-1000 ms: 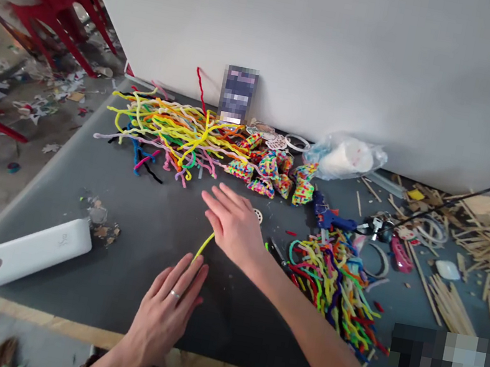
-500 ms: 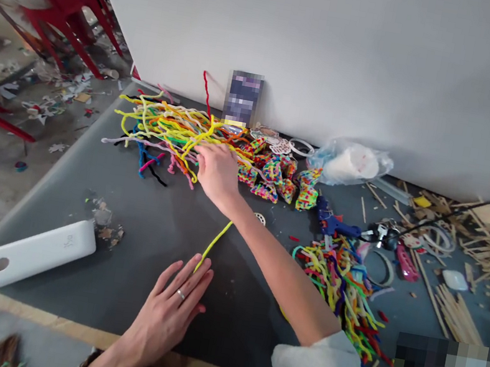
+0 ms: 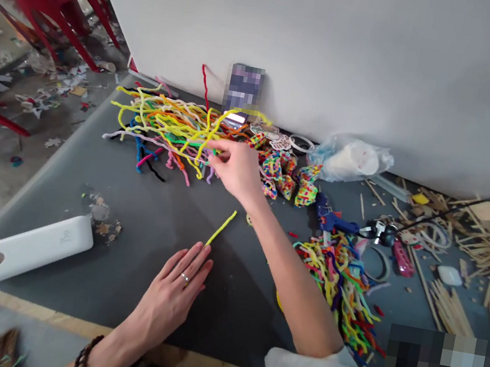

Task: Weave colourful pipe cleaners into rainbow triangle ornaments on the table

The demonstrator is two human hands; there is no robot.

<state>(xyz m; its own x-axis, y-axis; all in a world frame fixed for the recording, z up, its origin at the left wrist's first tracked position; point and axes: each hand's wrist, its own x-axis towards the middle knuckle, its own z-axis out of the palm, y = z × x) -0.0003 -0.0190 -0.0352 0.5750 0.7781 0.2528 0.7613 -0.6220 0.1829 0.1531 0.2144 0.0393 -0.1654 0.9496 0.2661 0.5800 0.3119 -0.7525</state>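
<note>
My left hand (image 3: pixel 176 288) lies flat on the grey tabletop, fingers stretched out, over the near end of a yellow pipe cleaner (image 3: pixel 222 227). The rest of that pipe cleaner sticks out past the fingertips. My right hand (image 3: pixel 238 173) is at the right side of a pile of long, loose pipe cleaners (image 3: pixel 156 120), mostly yellow, orange and pale. Its thumb and forefinger are pinched together on a pipe cleaner in the pile; which strand is partly hidden. Beside that hand sit several multicoloured woven pieces (image 3: pixel 307 185).
A white power bank (image 3: pixel 39 248) lies at the left near scraps. A blurred phone (image 3: pixel 242 94) leans on the white wall. Rightward are a blue glue gun (image 3: pixel 333 218), a second pipe cleaner bundle (image 3: pixel 342 289), keys (image 3: pixel 381 231), a tape ring (image 3: pixel 379 267) and wooden sticks (image 3: pixel 450 308).
My right hand has moved slightly right along the pile, its fingers now pinched. A yellow strand now arches up in front of the phone. My left hand stays on its pipe cleaner.
</note>
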